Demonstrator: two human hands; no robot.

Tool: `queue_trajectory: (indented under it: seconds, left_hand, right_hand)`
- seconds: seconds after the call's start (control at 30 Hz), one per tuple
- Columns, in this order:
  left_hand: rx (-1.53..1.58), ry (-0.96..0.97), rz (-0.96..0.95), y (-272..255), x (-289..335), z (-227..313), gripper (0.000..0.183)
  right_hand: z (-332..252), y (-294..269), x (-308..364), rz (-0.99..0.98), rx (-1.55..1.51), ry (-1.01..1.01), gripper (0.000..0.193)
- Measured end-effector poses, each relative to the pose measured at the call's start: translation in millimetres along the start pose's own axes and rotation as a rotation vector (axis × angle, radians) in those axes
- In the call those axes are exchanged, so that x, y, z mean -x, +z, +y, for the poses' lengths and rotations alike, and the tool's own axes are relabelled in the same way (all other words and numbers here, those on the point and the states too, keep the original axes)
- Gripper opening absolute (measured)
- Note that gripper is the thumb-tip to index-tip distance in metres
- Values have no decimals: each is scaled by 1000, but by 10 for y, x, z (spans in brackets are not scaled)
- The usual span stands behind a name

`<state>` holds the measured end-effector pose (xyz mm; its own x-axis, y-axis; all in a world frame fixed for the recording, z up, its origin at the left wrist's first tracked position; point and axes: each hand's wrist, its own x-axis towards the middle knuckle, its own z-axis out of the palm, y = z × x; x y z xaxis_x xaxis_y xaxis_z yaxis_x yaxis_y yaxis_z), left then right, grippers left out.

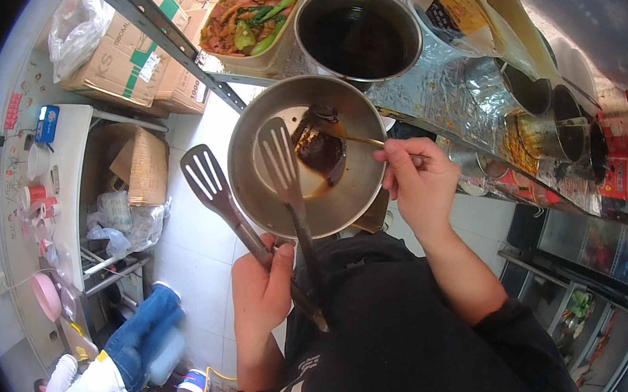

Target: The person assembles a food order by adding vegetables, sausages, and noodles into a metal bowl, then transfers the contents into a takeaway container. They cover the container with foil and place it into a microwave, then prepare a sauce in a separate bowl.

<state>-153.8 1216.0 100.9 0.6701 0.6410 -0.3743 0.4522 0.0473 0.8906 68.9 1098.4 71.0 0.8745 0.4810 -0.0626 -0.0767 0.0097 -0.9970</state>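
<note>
In front of me a round steel bowl (254, 192) is tilted so its inside shows. A dark brown, glossy paste (321, 151) clings to its base. My left hand (266, 285) is closed at the bowl's near rim, its thumb over the handle of a slotted turner (209, 182), whose head stands outside the bowl. A second slotted turner (281, 161) reaches over the bowl's inside, its handle running down beside my left fingers. My right hand (419, 178) pinches the thin handle of a metal utensil (358, 139); its far end is in the paste, so its kind is hidden.
Beyond the bowl, a foil-covered counter holds a deep pot (360, 35) of dark liquid and a container of sliced meat and greens (251, 18). Metal containers (529, 84) stand on the right. A metal post (162, 37) rises at the left. Another person (107, 374) bends at lower left.
</note>
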Motion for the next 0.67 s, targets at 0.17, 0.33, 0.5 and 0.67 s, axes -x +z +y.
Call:
queue_trajectory:
  seconds: [0.17,0.33,0.5,0.67]
  left_hand:
    - [-11,12,-16,9,0,3,23]
    - [23,-22,-29,14,-18,-29,23]
    - [88,-17,-14,7,-45,-84,23]
    - [-11,7,27,-8,-35,-18,24]
  right_hand:
    - [90,-9,-28,3,43,-138,9]
    - [60,-76,-92,6,-21,-97,11]
    - [-100,-236,-74,-85,15,-72,10]
    - [-124,-281,65,-250,-20,121,7]
